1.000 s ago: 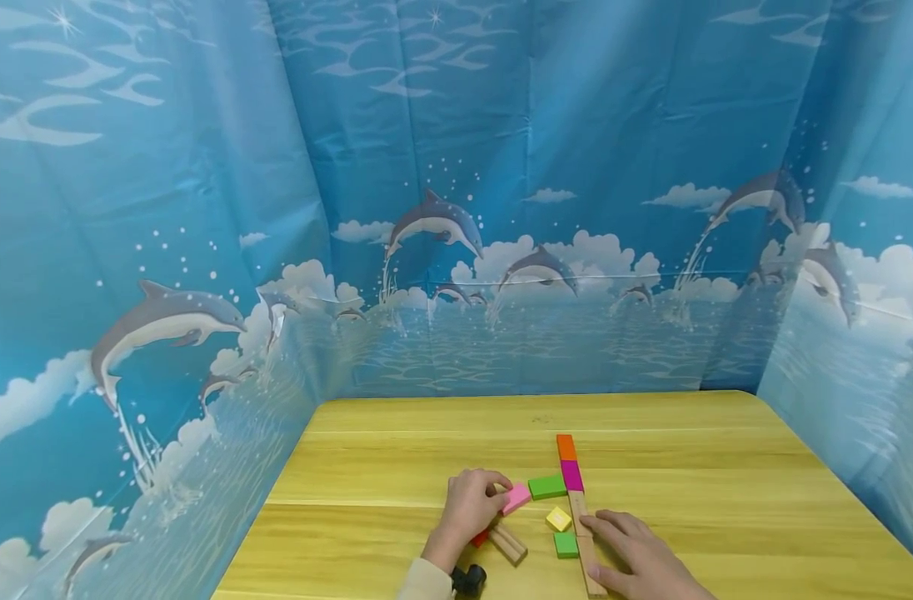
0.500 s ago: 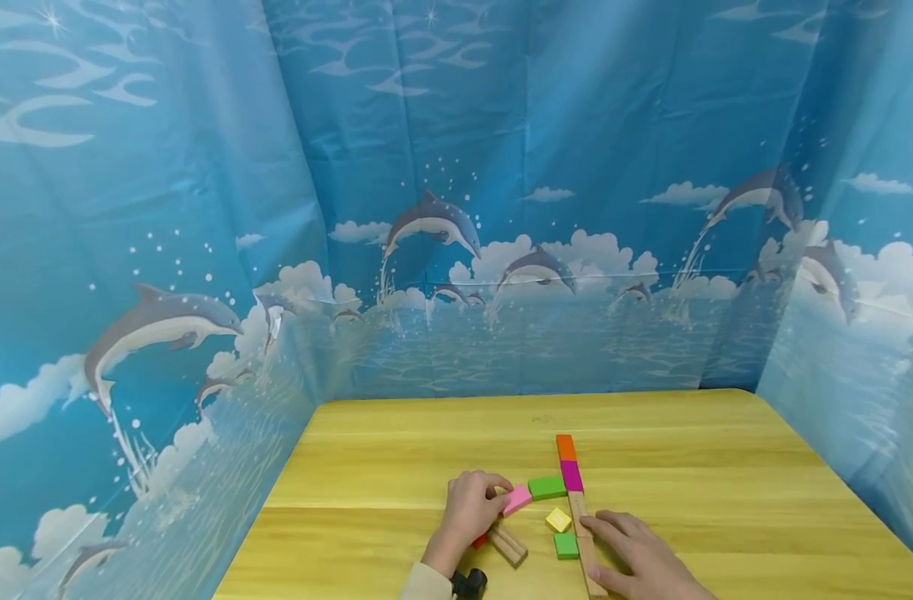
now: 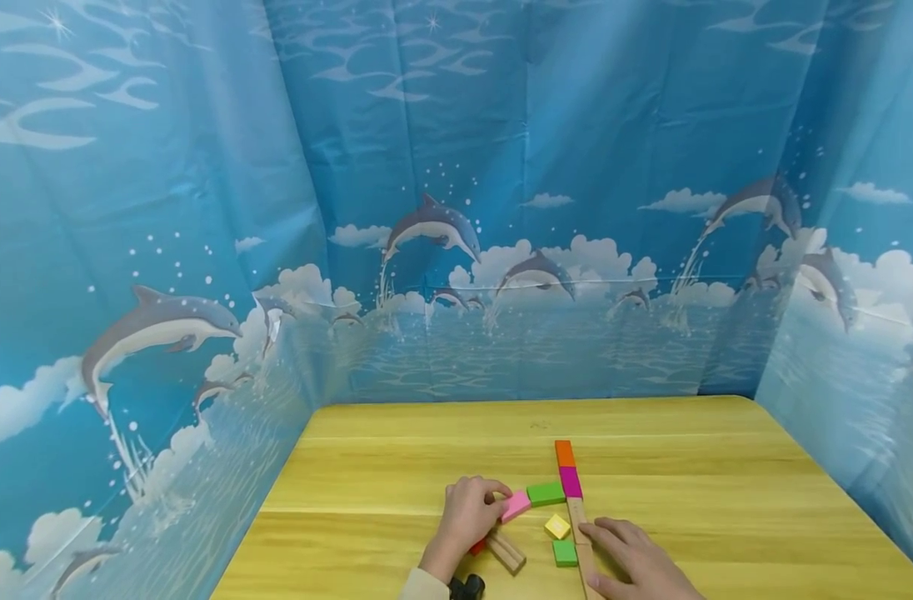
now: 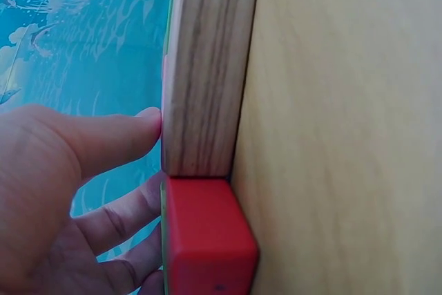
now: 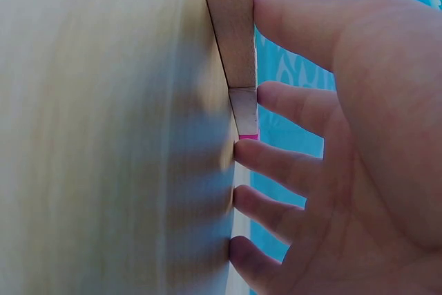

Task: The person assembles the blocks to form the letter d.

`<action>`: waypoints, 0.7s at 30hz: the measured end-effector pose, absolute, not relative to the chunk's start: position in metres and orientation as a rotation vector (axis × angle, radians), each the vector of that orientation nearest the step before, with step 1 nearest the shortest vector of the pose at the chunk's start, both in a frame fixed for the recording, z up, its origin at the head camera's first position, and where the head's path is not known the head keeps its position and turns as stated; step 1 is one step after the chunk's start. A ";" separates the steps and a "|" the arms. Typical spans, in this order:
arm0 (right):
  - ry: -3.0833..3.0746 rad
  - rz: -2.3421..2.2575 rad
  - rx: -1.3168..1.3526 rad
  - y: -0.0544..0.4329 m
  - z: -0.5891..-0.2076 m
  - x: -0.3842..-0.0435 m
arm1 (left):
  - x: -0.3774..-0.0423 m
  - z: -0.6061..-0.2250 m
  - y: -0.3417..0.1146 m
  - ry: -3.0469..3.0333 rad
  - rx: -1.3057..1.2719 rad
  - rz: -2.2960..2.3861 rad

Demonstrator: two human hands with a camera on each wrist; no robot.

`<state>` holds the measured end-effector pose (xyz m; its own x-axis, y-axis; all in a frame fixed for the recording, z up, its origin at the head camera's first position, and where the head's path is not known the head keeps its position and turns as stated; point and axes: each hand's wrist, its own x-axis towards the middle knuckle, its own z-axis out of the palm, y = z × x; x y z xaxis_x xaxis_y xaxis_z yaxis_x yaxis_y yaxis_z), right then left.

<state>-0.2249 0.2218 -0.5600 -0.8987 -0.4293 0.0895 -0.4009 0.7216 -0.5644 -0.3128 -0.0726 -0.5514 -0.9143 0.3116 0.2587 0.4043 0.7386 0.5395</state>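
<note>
Head view first, using the long green block [image 3: 546,494] as my reference point. The pink block [image 3: 515,506] sits at its left end, and the left hand [image 3: 467,510] pinches it by the end away from the green, probably so the other end can butt up cleanly. To the green's right runs a row: orange block [image 3: 565,453], magenta block [image 3: 571,482], then two plain wooden blocks [image 3: 576,512] coming nearer. The right hand [image 3: 640,562] lies beyond the row with fingers pretty straight, not wrapped round anything, I'd say bracing it. Yellow block [image 3: 557,527] and small green block [image 3: 565,553] are nearer the person than the long green one.

Left wrist cam: the loose wooden pair [image 4: 207,74], nearer and left of the long green block, mostly hides the pinch. The red block [image 4: 210,240] looks snug against it.

Right wrist cam: thumb and forefinger tips touch the plain wood, probably keeping the row straight.
</note>
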 end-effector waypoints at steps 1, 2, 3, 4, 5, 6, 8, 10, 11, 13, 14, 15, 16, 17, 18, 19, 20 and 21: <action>2.886 -0.915 -0.702 0.222 -0.561 -0.225 | -0.313 -0.551 -0.072 -2.785 -0.578 -0.919; 2.888 -0.920 -0.710 0.222 -0.561 -0.225 | -0.313 -0.550 -0.072 -2.786 -0.578 -0.918; 2.894 -0.921 -0.715 0.222 -0.562 -0.226 | -0.312 -0.550 -0.072 -2.785 -0.578 -0.920; 2.901 -0.914 -0.716 0.223 -0.563 -0.226 | -0.312 -0.550 -0.072 -2.785 -0.577 -0.919; 2.902 -0.913 -0.715 0.223 -0.563 -0.226 | -0.312 -0.550 -0.072 -2.787 -0.576 -0.919; 2.911 -0.902 -0.712 0.222 -0.562 -0.225 | -0.312 -0.550 -0.072 -2.790 -0.575 -0.919; 2.883 -0.924 -0.699 0.223 -0.561 -0.224 | -0.312 -0.550 -0.072 -2.794 -0.574 -0.927; 2.866 -0.933 -0.690 0.222 -0.558 -0.223 | -0.312 -0.548 -0.071 -2.794 -0.576 -0.944; 2.857 -0.937 -0.684 0.222 -0.556 -0.223 | -0.313 -0.547 -0.072 -2.793 -0.577 -0.957; 2.838 -0.949 -0.674 0.221 -0.552 -0.222 | -0.313 -0.544 -0.072 -2.779 -0.577 -0.990; 2.837 -0.947 -0.671 0.221 -0.552 -0.222 | -0.313 -0.543 -0.072 -2.769 -0.577 -1.012; 2.839 -0.944 -0.671 0.221 -0.551 -0.222 | -0.313 -0.541 -0.073 -2.762 -0.575 -1.039; 2.838 -0.944 -0.670 0.220 -0.550 -0.222 | -0.313 -0.540 -0.074 -2.754 -0.576 -1.071; 2.837 -0.943 -0.670 0.220 -0.550 -0.222 | -0.313 -0.539 -0.076 -2.744 -0.577 -1.102; 2.836 -0.944 -0.670 0.220 -0.550 -0.221 | -0.313 -0.538 -0.078 -2.728 -0.581 -1.132; 2.836 -0.944 -0.672 0.220 -0.550 -0.221 | -0.314 -0.538 -0.080 -2.718 -0.582 -1.157; 2.837 -0.942 -0.673 0.220 -0.550 -0.221 | -0.314 -0.538 -0.083 -2.712 -0.582 -1.183; 2.837 -0.940 -0.675 0.220 -0.550 -0.221 | -0.314 -0.538 -0.086 -2.708 -0.583 -1.207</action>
